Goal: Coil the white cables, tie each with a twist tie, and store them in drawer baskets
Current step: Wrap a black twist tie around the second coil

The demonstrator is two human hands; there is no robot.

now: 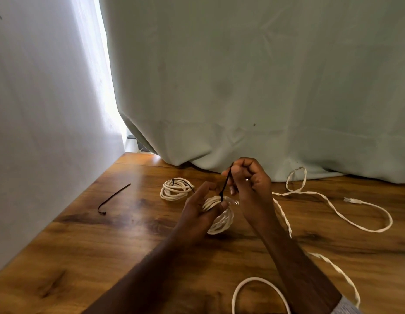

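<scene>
My left hand [200,206] grips a coiled white cable [222,219] just above the wooden table [106,245]. A black twist tie [226,182] wraps the top of that coil and rises from it. My right hand [250,184] pinches the upper end of the tie. A second white coil [175,189], bound with a black tie, lies on the table behind and to the left. A loose black twist tie [113,198] lies far left. An uncoiled flat white cable [355,219] with a clear plug [352,200] sprawls to the right.
A pale green curtain [242,87] hangs to the table's back edge. A white wall [38,109] borders the left side. Another white cable loop [260,291] sits at the near edge beside my right forearm. No drawer or basket is in view.
</scene>
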